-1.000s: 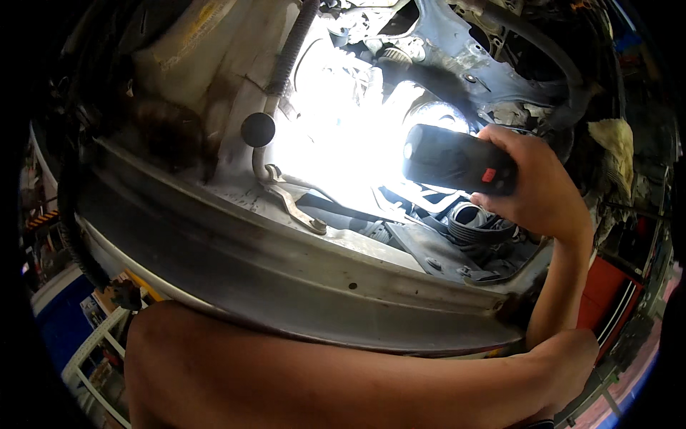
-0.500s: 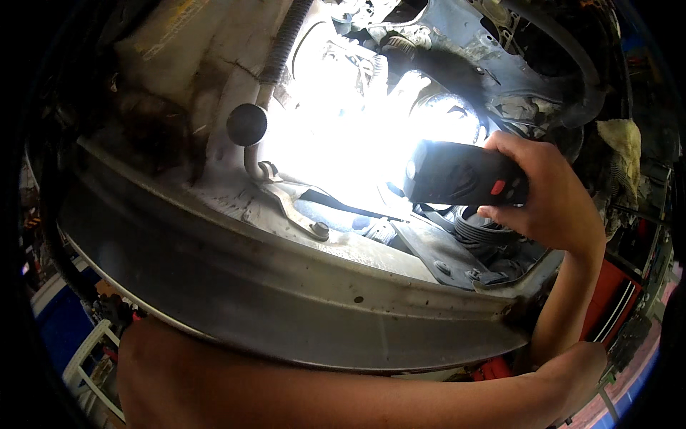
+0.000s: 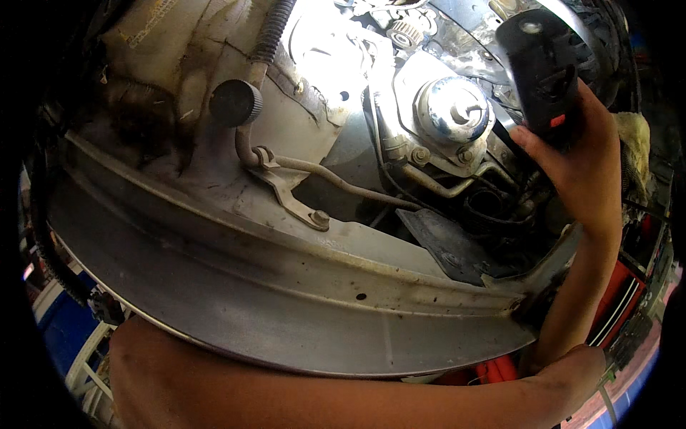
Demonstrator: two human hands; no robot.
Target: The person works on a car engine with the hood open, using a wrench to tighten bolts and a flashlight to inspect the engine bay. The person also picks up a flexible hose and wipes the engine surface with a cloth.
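My right hand (image 3: pixel 586 164) is closed around a black handheld work light (image 3: pixel 541 71) with a small red button, tilted upright at the upper right. My thumb presses its near side; most of the fingers are behind it. It shines into a car's engine bay, where a round shiny metal housing (image 3: pixel 451 111) stands beside the lamp. My left forearm (image 3: pixel 321 393) lies across the bottom, along the outside of the fender (image 3: pixel 300 300). My left hand (image 3: pixel 568 372) is at its right end, against the right forearm, with its fingers hidden.
A black round cap (image 3: pixel 234 104) sits near a bent metal pipe (image 3: pixel 343 186) bolted to a bracket. A ribbed hose (image 3: pixel 273 32) runs above it. A yellowish cloth (image 3: pixel 632 146) hangs at the right edge. Below it stands a red cabinet (image 3: pixel 613 293).
My right hand has raised the work light up and to the right and turned it upright. The glare has shifted upward, so the shiny housing and pipes now show. The left arm stays nearly still.
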